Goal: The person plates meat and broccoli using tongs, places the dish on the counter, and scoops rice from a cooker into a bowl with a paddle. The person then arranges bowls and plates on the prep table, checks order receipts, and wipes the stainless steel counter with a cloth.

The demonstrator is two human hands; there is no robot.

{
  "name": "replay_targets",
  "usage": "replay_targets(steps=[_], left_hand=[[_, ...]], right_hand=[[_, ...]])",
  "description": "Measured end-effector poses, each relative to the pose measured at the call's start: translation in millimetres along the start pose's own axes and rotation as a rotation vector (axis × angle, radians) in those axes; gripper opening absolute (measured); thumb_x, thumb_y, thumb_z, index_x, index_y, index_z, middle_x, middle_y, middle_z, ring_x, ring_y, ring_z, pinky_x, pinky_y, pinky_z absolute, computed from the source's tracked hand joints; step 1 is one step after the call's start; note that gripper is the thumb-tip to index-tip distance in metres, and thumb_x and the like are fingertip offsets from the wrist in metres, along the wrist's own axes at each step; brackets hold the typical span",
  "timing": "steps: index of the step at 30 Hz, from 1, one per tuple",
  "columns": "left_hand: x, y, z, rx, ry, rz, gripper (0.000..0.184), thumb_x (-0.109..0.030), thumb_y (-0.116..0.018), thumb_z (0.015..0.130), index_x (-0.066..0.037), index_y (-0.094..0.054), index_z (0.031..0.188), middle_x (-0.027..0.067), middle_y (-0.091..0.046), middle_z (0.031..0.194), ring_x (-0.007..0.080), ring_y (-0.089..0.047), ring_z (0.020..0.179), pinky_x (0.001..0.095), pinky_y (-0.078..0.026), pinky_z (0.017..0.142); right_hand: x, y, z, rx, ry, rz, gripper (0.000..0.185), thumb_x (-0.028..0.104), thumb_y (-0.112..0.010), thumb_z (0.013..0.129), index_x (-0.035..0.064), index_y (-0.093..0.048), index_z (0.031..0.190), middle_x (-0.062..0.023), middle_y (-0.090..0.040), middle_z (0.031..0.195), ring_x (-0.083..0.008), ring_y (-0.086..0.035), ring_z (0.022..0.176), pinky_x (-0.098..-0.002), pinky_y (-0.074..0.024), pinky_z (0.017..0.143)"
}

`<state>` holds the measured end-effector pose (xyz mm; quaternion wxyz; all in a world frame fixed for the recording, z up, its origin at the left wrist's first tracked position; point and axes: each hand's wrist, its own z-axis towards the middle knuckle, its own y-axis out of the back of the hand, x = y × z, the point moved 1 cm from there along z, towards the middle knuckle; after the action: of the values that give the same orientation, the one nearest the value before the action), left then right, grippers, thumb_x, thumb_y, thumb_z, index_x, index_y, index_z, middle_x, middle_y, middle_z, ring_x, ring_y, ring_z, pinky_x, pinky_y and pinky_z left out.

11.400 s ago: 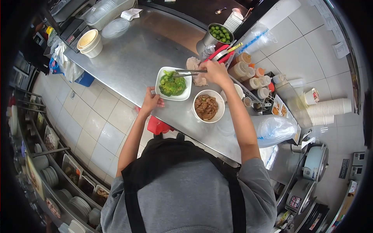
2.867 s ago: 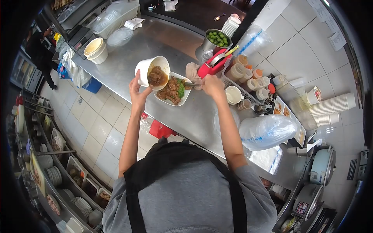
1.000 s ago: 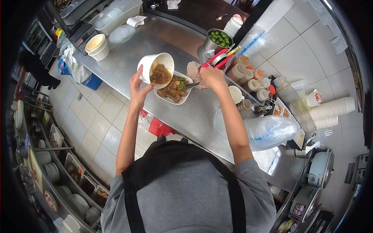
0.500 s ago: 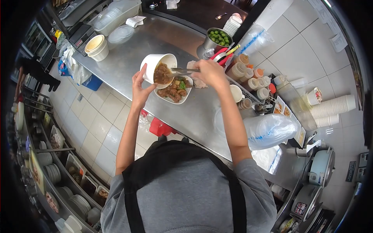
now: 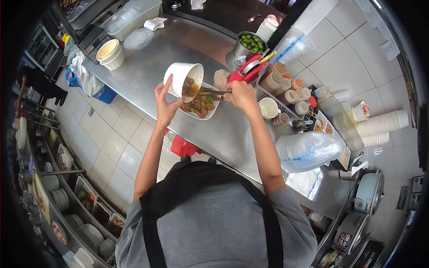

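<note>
Left hand (image 5: pixel 167 105) curled round a white bowl (image 5: pixel 178 76), thumb low and fingers up its side, the person at this bench (image 5: pixel 212 136) has the bowl tipped over so that its mouth faces the right, and brown sauce with pieces of meat (image 5: pixel 191 89) sits against the lower lip. Just below, partly hidden by the bowl, a white square dish (image 5: pixel 217 105) stands on the steel near the front edge, holding browned meat (image 5: pixel 199 108) with a little green (image 5: pixel 209 99) showing. Right hand (image 5: pixel 242 97) is closed on a dark, slender utensil (image 5: pixel 215 93), its tip at the bowl's mouth above the dish; from where I stand I can't tell tongs from chopsticks. Beyond that hand are a crumpled cloth (image 5: pixel 220 79) and a red tool (image 5: pixel 241 73), and a white cup (image 5: pixel 269 108) stands to its right, beside squeeze bottles (image 5: pixel 277 80) in a basket. As for writing, I can make out blue print on the bulging clear bag (image 5: pixel 308 152), a dark label (image 5: pixel 344 240) on a grey cooker (image 5: pixel 353 225), pale lettering on a black wall sign (image 5: pixel 403 198) and paper slips (image 5: pixel 389 50) pinned higher up, all too small or blurred to read.
</note>
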<state>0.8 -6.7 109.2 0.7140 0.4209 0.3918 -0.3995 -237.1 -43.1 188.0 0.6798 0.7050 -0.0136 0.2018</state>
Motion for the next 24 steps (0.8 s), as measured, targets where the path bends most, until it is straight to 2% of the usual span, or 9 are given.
replay_targets(steps=[3, 9, 12, 13, 16, 19, 21, 24], left_hand=[[2.0, 0.5, 2.4, -0.023, 0.033, -0.065, 0.077, -0.004, -0.069, 0.060, -0.025, -0.046, 0.130, 0.0126, -0.033, 0.123, 0.0260, -0.032, 0.120, 0.0370, -0.031, 0.100], [3.9, 6.9, 7.8, 0.018, 0.021, -0.041, 0.079, -0.004, -0.069, 0.061, -0.026, -0.044, 0.131, 0.0125, -0.033, 0.123, 0.0257, -0.031, 0.121, 0.0370, -0.028, 0.102], [2.6, 8.4, 9.5, 0.047, 0.020, -0.028, 0.079, -0.003, -0.070, 0.061, -0.023, -0.042, 0.133, 0.0113, -0.034, 0.124, 0.0225, -0.033, 0.120, 0.0367, -0.026, 0.104], [2.3, 7.9, 8.4, 0.064, 0.022, -0.027, 0.079, -0.003, -0.070, 0.062, -0.022, -0.041, 0.133, 0.0107, -0.034, 0.125, 0.0209, -0.034, 0.120, 0.0365, -0.025, 0.104], [-4.8, 5.0, 5.5, 0.112, -0.010, -0.026, 0.079, -0.003, -0.069, 0.062, -0.022, -0.042, 0.133, 0.0116, -0.034, 0.126, 0.0212, -0.033, 0.121, 0.0365, -0.024, 0.105], [-19.3, 4.1, 1.7, 0.107, -0.005, -0.071, 0.078, -0.002, -0.068, 0.059, -0.027, -0.045, 0.130, 0.0131, -0.033, 0.123, 0.0259, -0.033, 0.120, 0.0372, -0.030, 0.100], [-10.3, 5.3, 4.7, 0.076, 0.002, -0.068, 0.078, -0.002, -0.068, 0.059, -0.027, -0.046, 0.130, 0.0134, -0.032, 0.123, 0.0262, -0.032, 0.120, 0.0372, -0.031, 0.100], [-2.5, 6.3, 2.3, 0.055, 0.018, -0.038, 0.078, -0.001, -0.068, 0.059, -0.026, -0.046, 0.130, 0.0138, -0.032, 0.124, 0.0266, -0.032, 0.120, 0.0372, -0.031, 0.100]], right_hand=[[-2.5, 4.9, -5.5, 0.064, -0.068, 0.016, 0.019, 0.019, -0.068, 0.071, 0.0121, -0.067, 0.089, -0.0119, -0.065, 0.087, -0.0319, -0.062, 0.083, -0.0418, -0.0478, 0.073], [-10.3, -7.2, 4.7, 0.074, -0.062, -0.013, 0.023, 0.022, -0.069, 0.071, 0.0136, -0.067, 0.092, -0.0108, -0.066, 0.089, -0.0298, -0.062, 0.087, -0.0406, -0.0479, 0.074], [-5.8, 18.4, 4.9, 0.028, -0.055, 0.059, 0.024, 0.023, -0.070, 0.071, 0.0137, -0.066, 0.093, -0.0112, -0.065, 0.089, -0.0296, -0.061, 0.088, -0.0407, -0.0478, 0.075], [-1.0, 22.8, 5.7, -0.038, 0.000, 0.087, 0.024, 0.018, -0.069, 0.070, 0.0119, -0.067, 0.093, -0.0125, -0.065, 0.087, -0.0319, -0.063, 0.082, -0.0415, -0.0491, 0.072], [11.3, 7.9, 16.2, -0.128, 0.052, 0.047, 0.023, 0.017, -0.069, 0.070, 0.0115, -0.067, 0.092, -0.0127, -0.065, 0.089, -0.0316, -0.062, 0.083, -0.0420, -0.0492, 0.072], [12.6, -2.2, 17.3, -0.119, 0.093, 0.037, 0.019, 0.016, -0.069, 0.069, 0.0110, -0.067, 0.087, -0.0140, -0.064, 0.089, -0.0318, -0.062, 0.082, -0.0425, -0.0491, 0.069], [14.0, 3.1, 12.4, -0.096, 0.081, 0.044, 0.017, 0.015, -0.069, 0.068, 0.0105, -0.067, 0.084, -0.0144, -0.064, 0.085, -0.0315, -0.063, 0.078, -0.0428, -0.0485, 0.066], [11.3, 9.7, 8.1, 0.048, 0.000, -0.004, 0.018, 0.019, -0.068, 0.071, 0.0131, -0.067, 0.088, -0.0116, -0.065, 0.087, -0.0305, -0.061, 0.084, -0.0411, -0.0478, 0.071]])
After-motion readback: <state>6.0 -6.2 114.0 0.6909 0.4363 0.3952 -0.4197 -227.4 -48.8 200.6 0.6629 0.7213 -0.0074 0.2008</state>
